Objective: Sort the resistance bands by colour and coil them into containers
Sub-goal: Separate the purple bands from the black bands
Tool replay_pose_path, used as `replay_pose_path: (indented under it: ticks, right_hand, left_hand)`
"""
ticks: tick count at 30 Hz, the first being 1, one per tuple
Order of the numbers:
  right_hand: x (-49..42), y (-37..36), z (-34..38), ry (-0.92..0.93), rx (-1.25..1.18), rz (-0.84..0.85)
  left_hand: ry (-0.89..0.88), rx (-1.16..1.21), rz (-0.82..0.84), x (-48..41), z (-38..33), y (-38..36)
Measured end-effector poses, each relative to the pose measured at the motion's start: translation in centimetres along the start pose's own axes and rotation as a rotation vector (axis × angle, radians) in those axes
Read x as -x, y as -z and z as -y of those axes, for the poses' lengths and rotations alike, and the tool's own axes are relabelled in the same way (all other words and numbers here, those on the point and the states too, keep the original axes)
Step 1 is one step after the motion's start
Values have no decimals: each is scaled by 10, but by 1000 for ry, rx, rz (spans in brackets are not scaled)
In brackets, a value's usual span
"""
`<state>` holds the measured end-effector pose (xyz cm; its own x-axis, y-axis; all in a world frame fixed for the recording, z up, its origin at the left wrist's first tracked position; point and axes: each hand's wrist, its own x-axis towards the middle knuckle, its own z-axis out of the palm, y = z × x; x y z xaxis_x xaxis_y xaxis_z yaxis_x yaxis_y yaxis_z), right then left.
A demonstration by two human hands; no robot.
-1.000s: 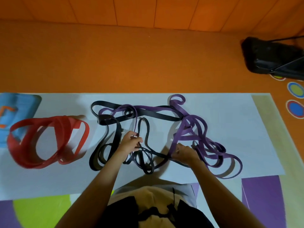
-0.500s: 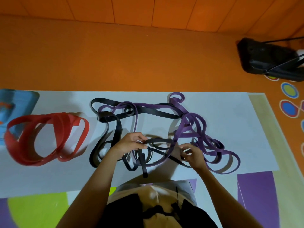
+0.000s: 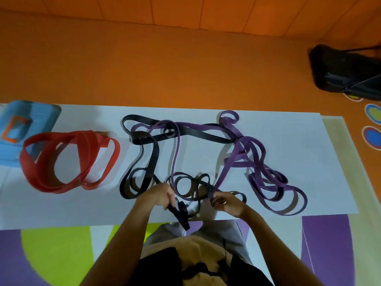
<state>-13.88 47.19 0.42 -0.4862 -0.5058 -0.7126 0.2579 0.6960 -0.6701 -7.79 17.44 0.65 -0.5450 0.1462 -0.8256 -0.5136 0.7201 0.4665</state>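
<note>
Left hand (image 3: 161, 195): my fingers curl round a black band (image 3: 153, 162), one loop dangling toward my lap.
Right hand (image 3: 227, 201): it pinches another black loop, near my left hand.
Just beyond my hands: a purple band (image 3: 242, 141) threads the black coils, so a hard pull could cinch a knot.
Far left of my hands: the red bands (image 3: 82, 139) lie apart, and a dragged tangle might sweep into them.

The person (image 3: 123, 234) is wearing a tan top (image 3: 195, 243) under a black garment (image 3: 160, 264); a thin black cord (image 3: 224, 248) is hanging down it. Grey cloth (image 3: 237, 231) is covering the lap.
</note>
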Motion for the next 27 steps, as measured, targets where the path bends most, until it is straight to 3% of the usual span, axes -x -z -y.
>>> replay_pose_path:
  ticks: [3, 6, 10, 14, 18, 21, 27]
  right_hand:
    - [-3, -14, -7, -41, 251, 144]
    - [-1, -27, -10, -71, 148, 42]
    - [-5, -28, -9, -87, 60, -158]
    - [-13, -23, -5, -218, -193, -379]
    - [-23, -19, 7, -336, -446, -551]
    - [-31, -13, 8, -308, -374, -631]
    - [-42, 10, 26, -224, -98, -674]
  left_hand:
    - [72, 1, -290, 5, 16, -1]
    - [182, 179, -386, 5, 20, -4]
    - [289, 335, -410, -1, 10, -11]
    - [337, 453, -438, -1, -6, -17]
    - [307, 499, -347, -2, -11, -15]
    - [270, 398, -309, -3, -13, -15]
    - [205, 166, -385, -13, -13, -16]
